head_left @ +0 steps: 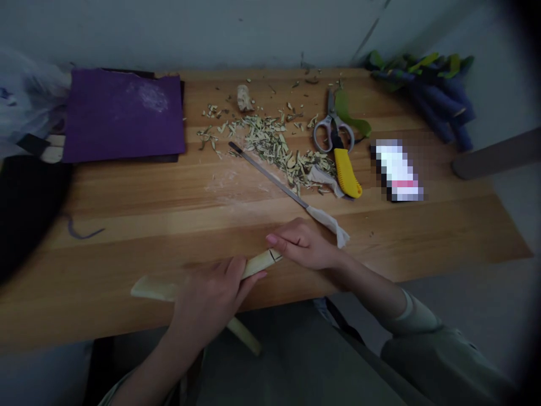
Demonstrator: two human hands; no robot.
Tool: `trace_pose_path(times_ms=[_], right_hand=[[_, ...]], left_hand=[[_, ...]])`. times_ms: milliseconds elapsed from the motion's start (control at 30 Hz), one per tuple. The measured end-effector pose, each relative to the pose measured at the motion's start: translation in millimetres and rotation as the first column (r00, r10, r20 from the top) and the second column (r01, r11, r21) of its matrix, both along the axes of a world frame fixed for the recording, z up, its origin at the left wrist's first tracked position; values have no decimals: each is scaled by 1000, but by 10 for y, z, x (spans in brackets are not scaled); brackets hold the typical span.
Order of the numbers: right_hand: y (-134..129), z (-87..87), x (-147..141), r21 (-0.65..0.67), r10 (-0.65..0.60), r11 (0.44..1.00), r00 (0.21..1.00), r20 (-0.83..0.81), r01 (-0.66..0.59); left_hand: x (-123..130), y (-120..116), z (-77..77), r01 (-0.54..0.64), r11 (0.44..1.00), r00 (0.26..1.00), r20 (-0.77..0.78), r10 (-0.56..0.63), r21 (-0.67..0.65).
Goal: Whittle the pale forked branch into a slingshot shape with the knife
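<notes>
A pale, peeled wooden stick (257,264) with dark lines drawn near its right end lies across my hands, above the table's front edge. My left hand (213,293) is wrapped round its middle. At the right end my right hand (302,242) is closed, thumb on top, hiding the tip. The stick's broad left end (152,287) pokes out past my left hand. Below that hand another pale limb (245,336) shows; whether it joins the stick is hidden. Just beyond my right hand lies a narrow metal blade (270,176), its near end wrapped in white material.
Wood shavings (270,141) cover the table's middle. Scissors (332,121), a green strip (349,115), a yellow utility knife (347,172) and a blurred phone (397,169) lie right. Purple sheets (124,115) lie left; a bundle of bluish sticks (443,98) lies back right.
</notes>
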State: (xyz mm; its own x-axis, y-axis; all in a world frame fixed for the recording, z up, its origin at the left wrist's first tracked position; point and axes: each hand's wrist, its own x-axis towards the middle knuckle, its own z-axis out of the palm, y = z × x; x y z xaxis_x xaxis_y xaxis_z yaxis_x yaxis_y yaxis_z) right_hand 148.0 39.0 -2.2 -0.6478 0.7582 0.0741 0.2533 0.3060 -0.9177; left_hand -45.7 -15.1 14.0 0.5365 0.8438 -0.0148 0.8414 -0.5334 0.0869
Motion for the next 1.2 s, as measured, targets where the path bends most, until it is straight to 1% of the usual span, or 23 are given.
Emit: trace_pose_path(times_ms=[67,133,267,367,433,500,600,700,767,800,833,867,900,933,967,1000,1033,1067,1100,1200], right_hand=[[-2,-15,1,12,9,1000,1000,-14,-9],[-3,-41,2,8,14,1000,1000,-1,-14],[10,-99,-3,-61,20,998,999,46,-17],[35,-84,-6,-96,8,995,997,78,0],[43,-20,-1,-99,7,995,994,106,4],[28,76,14,-83,6,996,989,145,6],[-41,233,51,-21,3,1000,978,211,2],[-128,340,100,53,63,996,968,244,-78],[-168,366,147,64,111,990,970,215,-127],[-179,363,180,54,102,992,977,187,-114],[-183,348,221,38,55,997,985,165,-62],[-180,322,272,25,-42,999,985,167,38],[-172,285,332,34,-182,983,962,202,179],[-158,239,402,80,-344,939,904,255,335],[-141,186,477,158,-488,873,814,315,462],[-124,129,554,255,-596,803,716,365,538],[-109,71,627,349,-664,747,630,402,565],[-98,13,690,419,-690,724,577,438,548],[-91,-42,739,459,-683,731,553,478,506],[-85,-184,779,461,-595,804,516,616,376]], left_hand=[[-2,-4,-3,-1,1000,1000,-1,1,-19],[0,-10,-6,-20,998,1000,-20,19,-66],[19,-8,-25,-88,983,994,-77,77,-160],[25,23,-47,-102,975,994,-63,91,-198],[11,48,-44,-101,978,995,-42,95,-183],[-23,59,-12,-87,986,996,-25,84,-141],[-101,32,87,-16,997,1000,-8,16,-77],[-175,-24,199,37,997,999,6,-36,-63],[-201,-46,249,24,997,1000,1,-24,-71],[-207,-46,261,3,997,1000,-6,-3,-76],[-207,-38,264,-28,996,1000,-11,27,-84],[-205,-23,258,-67,993,998,-8,66,-93],[-199,-3,245,-112,988,994,3,113,-109],[-192,22,226,-164,978,986,20,168,-133],[-184,50,203,-215,962,974,39,225,-167],[-175,78,178,-262,942,958,57,280,-211],[-164,108,150,-304,917,941,71,331,-259],[-152,137,120,-338,890,922,82,378,-305],[-138,167,88,-365,865,904,92,418,-345],[-77,262,-26,-385,816,863,145,484,-431]])
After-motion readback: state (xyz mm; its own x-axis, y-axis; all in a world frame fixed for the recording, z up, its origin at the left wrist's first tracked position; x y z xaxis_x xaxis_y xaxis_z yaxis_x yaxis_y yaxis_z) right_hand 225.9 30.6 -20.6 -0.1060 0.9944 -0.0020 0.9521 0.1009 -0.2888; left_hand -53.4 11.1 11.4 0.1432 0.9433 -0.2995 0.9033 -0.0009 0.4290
